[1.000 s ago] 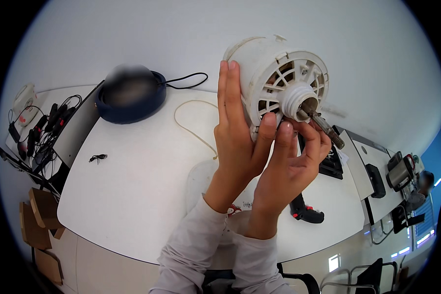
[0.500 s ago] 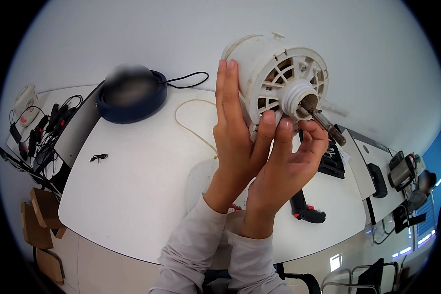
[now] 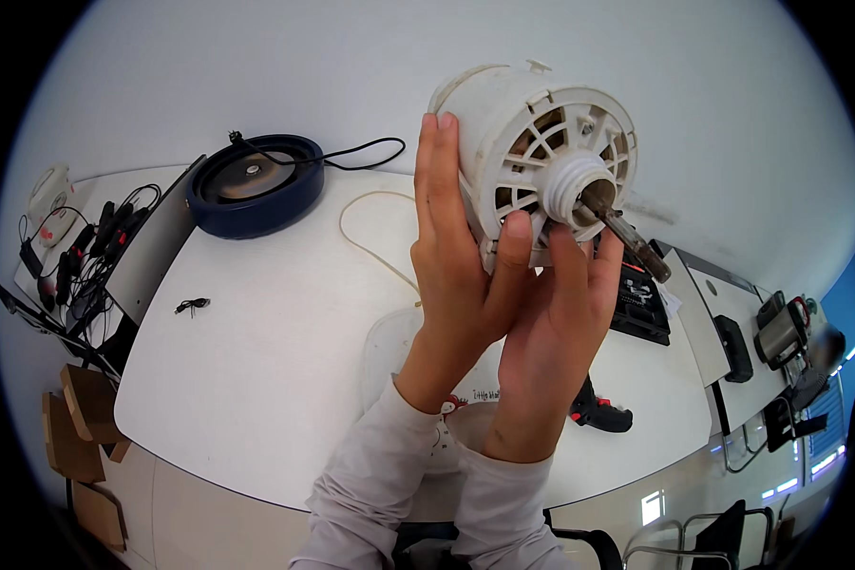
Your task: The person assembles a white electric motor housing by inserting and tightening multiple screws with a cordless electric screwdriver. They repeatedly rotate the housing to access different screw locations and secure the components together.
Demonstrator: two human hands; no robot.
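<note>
I hold up a white plastic fan motor housing (image 3: 489,123), its slotted round end turned toward me and to the right. A threaded collar (image 3: 579,185) juts from that end, and a worn metal shaft (image 3: 632,242) sticks out of it, tilted down to the right. My left hand (image 3: 451,247) grips the housing's left side, fingers up along the wall and thumb at the lower rim. My right hand (image 3: 560,304) supports it from beneath, its fingers reaching up below the collar; the housing partly hides those fingertips.
A blue round base (image 3: 256,218) with a metal disc and black cord stands at the table's back left. A small black cable (image 3: 192,305) lies left. To the right are a black tool case (image 3: 644,309) and a black-red power tool (image 3: 600,413), partly behind my right arm.
My right hand has shifted: its fingers, curled beside the collar before, now reach up under the housing. The housing and my left hand have barely moved.
</note>
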